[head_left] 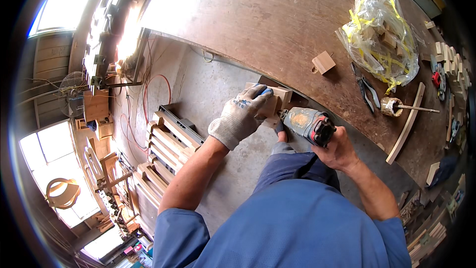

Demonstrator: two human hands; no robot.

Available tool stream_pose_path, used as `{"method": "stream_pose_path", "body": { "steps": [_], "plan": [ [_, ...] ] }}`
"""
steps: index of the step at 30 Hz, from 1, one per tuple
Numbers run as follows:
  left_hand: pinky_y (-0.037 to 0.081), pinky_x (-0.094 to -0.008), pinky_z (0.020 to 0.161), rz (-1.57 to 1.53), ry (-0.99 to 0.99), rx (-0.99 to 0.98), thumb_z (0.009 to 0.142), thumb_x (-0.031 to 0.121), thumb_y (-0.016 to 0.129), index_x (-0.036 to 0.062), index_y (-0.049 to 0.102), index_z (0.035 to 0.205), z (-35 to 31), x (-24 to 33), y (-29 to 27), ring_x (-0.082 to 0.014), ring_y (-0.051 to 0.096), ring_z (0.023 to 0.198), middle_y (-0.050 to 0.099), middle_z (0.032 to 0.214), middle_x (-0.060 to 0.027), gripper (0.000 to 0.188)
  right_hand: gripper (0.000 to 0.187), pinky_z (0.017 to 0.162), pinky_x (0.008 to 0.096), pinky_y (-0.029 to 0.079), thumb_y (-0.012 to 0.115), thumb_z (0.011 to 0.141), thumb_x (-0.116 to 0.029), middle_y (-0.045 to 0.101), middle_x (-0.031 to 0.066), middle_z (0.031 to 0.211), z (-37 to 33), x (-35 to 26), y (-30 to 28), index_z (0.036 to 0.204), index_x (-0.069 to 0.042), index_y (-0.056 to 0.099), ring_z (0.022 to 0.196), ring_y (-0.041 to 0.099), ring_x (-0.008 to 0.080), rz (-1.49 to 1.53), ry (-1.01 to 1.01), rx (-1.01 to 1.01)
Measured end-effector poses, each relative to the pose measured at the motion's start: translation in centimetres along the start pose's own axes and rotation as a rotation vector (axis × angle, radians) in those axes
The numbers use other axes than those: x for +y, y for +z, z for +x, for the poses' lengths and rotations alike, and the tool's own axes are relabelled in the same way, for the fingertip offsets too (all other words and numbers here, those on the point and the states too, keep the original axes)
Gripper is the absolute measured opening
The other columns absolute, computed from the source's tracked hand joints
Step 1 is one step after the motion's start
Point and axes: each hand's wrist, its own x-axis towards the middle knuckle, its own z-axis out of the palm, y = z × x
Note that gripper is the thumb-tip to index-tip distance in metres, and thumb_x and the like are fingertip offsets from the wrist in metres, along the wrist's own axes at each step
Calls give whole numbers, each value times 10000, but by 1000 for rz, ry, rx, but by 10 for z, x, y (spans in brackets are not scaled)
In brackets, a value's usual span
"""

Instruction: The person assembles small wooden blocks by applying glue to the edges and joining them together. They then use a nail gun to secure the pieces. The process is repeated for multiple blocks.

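My left hand (240,114), in a pale work glove, is closed on a light wooden block (282,98) at the edge of the workbench (258,30). Its fingers lie over the top of the wood, and the thumb is hidden. In my bare right hand (338,151) is a worn grey power drill (305,123) with a black and red rear end. The drill's nose points left at the block, close to it or touching; I cannot tell which. Most of the drill's handle is out of sight below its body.
On the bench lie a small wooden cube (324,62), pliers (366,88), a clear plastic bag (384,39) with yellow tape, a glue pot (391,106) with a stick, and a curved wooden strip (406,123). Slatted wooden frames (166,141) stand on the floor at left, near red hoses (145,99).
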Motion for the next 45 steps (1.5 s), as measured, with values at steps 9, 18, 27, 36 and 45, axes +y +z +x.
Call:
{"method": "stream_pose_path", "body": {
  "steps": [9,18,27,36,45],
  "plan": [
    [557,-450,1084,9,-10,-5,781,71,838,120,623,1440,0,1,0,-379,601,1358,582,1525,-141,695,292,777,467,572,840,804,-147,727,139,969,-7,6,1,1054,-43,730,874,723,350,-126,-47,-43],
    [554,-453,1088,18,2,-2,780,67,835,114,622,1445,0,1,-1,-381,597,1364,577,1529,-149,700,222,725,450,588,796,839,-110,728,156,900,-4,-3,-2,1040,-53,723,795,722,384,7,50,-62],
    [559,-452,1076,-8,-20,-5,787,64,823,110,627,1437,-1,3,-2,-384,607,1348,580,1525,-147,681,213,735,430,604,768,829,-78,754,164,934,0,-11,-7,1038,-68,732,824,746,382,11,19,-46],
    [610,-450,993,33,63,84,750,91,883,127,645,1418,-1,0,1,-402,672,1241,622,1466,-164,710,226,786,436,610,756,792,-69,761,183,931,-33,18,-8,1014,-42,727,888,755,409,34,259,23],
    [441,-545,1181,-12,22,293,669,262,994,-11,374,1594,-20,22,26,-517,437,1456,427,1584,-313,1147,337,859,471,571,817,831,-195,773,228,984,-56,57,-52,1064,35,736,961,754,399,-148,694,163]
  ]
}}
